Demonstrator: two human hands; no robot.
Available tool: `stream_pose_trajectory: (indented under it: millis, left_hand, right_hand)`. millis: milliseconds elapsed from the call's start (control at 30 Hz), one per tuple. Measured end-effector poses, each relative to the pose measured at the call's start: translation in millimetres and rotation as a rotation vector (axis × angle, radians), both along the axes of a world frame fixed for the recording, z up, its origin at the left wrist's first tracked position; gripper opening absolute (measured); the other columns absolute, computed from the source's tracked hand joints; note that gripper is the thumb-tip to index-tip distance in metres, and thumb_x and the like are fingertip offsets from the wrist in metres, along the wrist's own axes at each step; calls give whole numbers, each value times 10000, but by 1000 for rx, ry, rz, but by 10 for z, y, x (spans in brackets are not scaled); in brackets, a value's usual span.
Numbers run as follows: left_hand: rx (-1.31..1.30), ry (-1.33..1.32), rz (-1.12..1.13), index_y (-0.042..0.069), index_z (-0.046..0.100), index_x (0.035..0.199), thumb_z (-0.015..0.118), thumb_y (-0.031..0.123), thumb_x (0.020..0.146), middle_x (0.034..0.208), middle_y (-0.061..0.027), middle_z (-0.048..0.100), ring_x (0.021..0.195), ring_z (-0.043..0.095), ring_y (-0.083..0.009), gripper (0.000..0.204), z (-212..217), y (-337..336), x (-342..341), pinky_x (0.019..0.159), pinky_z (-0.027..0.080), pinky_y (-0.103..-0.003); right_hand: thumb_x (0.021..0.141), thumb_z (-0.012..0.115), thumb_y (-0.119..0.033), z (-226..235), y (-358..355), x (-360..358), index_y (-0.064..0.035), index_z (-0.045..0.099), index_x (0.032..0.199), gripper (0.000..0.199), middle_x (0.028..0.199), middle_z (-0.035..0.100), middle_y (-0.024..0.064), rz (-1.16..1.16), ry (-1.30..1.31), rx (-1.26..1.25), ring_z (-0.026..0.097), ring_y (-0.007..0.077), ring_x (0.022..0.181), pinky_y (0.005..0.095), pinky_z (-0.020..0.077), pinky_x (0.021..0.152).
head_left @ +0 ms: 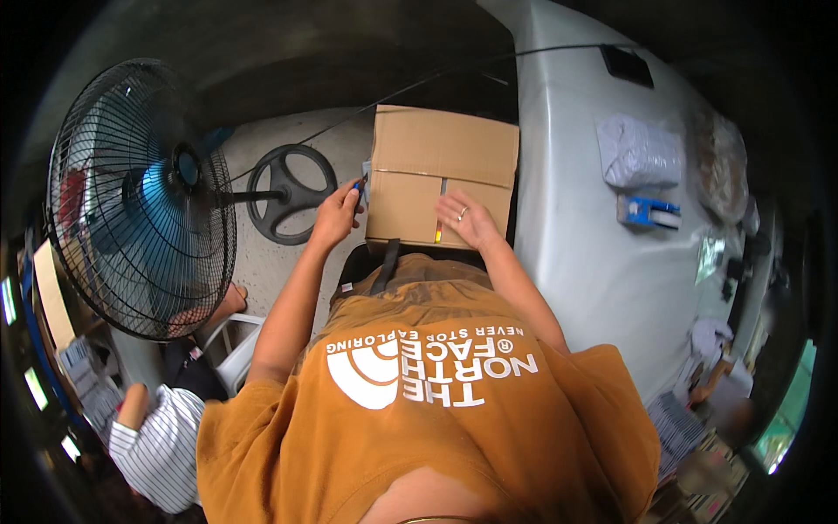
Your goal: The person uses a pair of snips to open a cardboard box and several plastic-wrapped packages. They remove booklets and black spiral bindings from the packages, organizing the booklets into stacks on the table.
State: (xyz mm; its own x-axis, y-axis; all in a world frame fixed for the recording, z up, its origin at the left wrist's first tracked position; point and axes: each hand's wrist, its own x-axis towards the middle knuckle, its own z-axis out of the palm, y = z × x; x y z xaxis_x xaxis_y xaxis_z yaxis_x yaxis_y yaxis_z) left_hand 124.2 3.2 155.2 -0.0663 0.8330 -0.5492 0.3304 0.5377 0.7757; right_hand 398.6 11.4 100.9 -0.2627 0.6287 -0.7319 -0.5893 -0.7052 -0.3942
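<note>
My orange-brown shirt [279, 445] fills the space closest to me, and just beyond it, in front of my lap, is the cardboard box [445, 140]. A narrow grey gap runs down the near part of its top, and a short red-and-yellow strip [438, 235] shows close to my fingers; I can't tell whether that is tape or something inside.

My left hand [337, 215] is at the box's left side, fingers closed around a small blue tool [357, 185] that looks like a cutter; I can't make out its blade. My right hand [470, 218] is well apart from it, unclenched and over the near right part of the box, holding nothing that I can see.

I'd judge this to be the handling of the box's flaps, tool at the ready. A good next move calls for a steady box, with my right fingers clear of any cutting line.

Left of the box stands a fan [186, 166] on a round black base [325, 186]. To the right is a grey covered table [576, 236], bearing a plastic-wrapped bundle [640, 150] and, just beside it, a blue gadget [650, 212]. A person in a striped shirt [161, 445] sits at lower left.
</note>
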Motion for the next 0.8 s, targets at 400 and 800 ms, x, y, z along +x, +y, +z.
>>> stream_pose_trajectory:
  millis: [400,800]
  left_hand:
    - [-198,162,-110,84,584,1184,556,190,872,643,-63,601,458,540,-124,331,431,559,-189,409,454,-278]
    - [-250,64,-431,26,539,1215,573,159,865,684,-71,615,486,562,-122,376,524,978,-84,424,451,-262]
  right_hand:
    - [860,598,-387,-255,488,20,-49,526,819,348,564,435,-5,-129,-380,144,362,69,432,218,270,373]
    - [870,582,-378,26,562,194,-24,534,670,409,493,448,16,-122,-595,133,405,85,411,222,311,377]
